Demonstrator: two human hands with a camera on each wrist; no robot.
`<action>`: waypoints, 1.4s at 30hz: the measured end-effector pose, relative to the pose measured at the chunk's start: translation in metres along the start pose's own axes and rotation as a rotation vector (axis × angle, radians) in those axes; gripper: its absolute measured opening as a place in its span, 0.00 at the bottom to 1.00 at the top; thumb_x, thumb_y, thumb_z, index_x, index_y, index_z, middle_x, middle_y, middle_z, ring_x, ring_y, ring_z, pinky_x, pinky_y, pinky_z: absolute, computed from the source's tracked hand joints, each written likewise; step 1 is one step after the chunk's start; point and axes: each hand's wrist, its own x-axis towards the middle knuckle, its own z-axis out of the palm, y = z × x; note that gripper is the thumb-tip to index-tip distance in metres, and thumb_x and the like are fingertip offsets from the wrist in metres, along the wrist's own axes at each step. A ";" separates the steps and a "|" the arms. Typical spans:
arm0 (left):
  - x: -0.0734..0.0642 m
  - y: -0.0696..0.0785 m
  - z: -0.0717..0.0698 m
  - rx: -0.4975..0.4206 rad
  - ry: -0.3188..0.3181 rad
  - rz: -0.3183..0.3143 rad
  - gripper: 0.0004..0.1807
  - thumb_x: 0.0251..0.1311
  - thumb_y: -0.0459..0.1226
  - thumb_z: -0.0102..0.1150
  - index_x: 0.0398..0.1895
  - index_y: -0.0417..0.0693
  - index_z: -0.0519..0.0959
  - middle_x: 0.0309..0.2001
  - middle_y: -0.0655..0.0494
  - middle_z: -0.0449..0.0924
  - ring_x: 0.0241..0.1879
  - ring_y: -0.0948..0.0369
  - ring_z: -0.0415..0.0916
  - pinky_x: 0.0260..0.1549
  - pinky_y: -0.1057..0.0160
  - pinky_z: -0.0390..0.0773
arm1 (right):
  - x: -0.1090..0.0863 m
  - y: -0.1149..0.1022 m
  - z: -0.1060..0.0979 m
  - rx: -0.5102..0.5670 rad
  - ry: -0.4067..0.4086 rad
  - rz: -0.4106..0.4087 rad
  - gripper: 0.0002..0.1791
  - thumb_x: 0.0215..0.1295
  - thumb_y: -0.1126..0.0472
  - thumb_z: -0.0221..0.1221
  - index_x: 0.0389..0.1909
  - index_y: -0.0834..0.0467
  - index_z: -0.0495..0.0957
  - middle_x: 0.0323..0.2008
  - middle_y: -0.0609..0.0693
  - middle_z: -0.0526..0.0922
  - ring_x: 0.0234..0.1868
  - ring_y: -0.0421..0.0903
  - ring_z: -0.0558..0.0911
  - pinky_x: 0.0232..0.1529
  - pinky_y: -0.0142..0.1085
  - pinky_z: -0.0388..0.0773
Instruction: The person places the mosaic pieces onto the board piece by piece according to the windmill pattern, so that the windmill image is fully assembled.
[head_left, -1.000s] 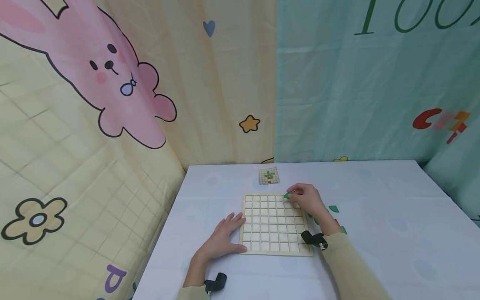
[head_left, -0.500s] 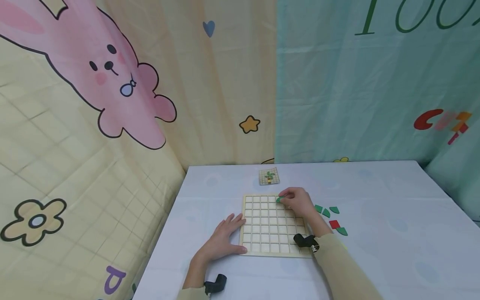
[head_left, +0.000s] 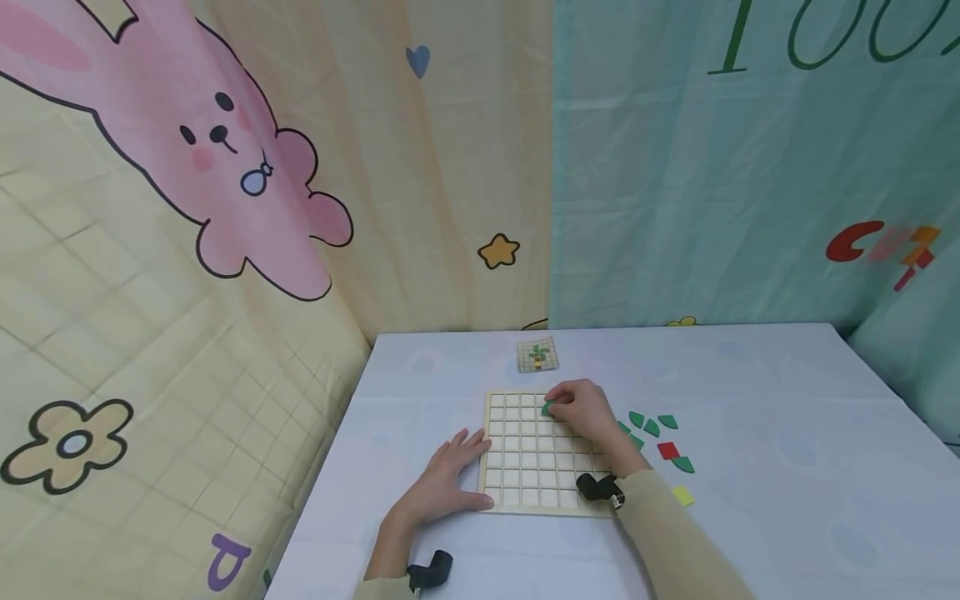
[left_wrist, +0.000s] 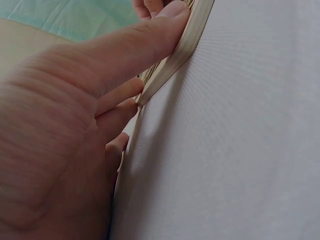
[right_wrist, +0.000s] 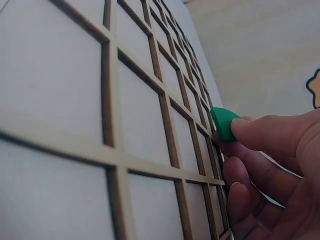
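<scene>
A square wooden grid board [head_left: 519, 467] with raised strips lies on the white table. My right hand [head_left: 585, 410] is over the board's far part, pinching a green leaf-shaped tile [right_wrist: 225, 123] between thumb and fingers, close above the cells. My left hand [head_left: 447, 475] rests at the board's left side, fingers spread along the edge. In the left wrist view its thumb [left_wrist: 175, 25] lies on the wooden frame at the near corner, and the other fingers touch the side.
Right of the board lie several loose green tiles [head_left: 667, 422], a red square tile [head_left: 668, 451] and a yellow tile [head_left: 682, 495]. Behind the board is a small pattern card [head_left: 537, 355] with a plant picture on a grid. Printed curtains [head_left: 450, 167] hang past the table's far edge.
My right hand has moved left and slightly nearer over the board with the green tile, uncovering more loose tiles at the right. The left hand has stayed put.
</scene>
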 end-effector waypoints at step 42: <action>0.002 -0.002 0.002 0.004 -0.005 0.001 0.52 0.49 0.60 0.72 0.77 0.56 0.63 0.79 0.65 0.52 0.79 0.56 0.36 0.76 0.46 0.38 | -0.007 -0.003 0.011 -0.149 0.024 -0.012 0.04 0.65 0.62 0.68 0.38 0.52 0.88 0.33 0.43 0.81 0.34 0.43 0.78 0.37 0.41 0.78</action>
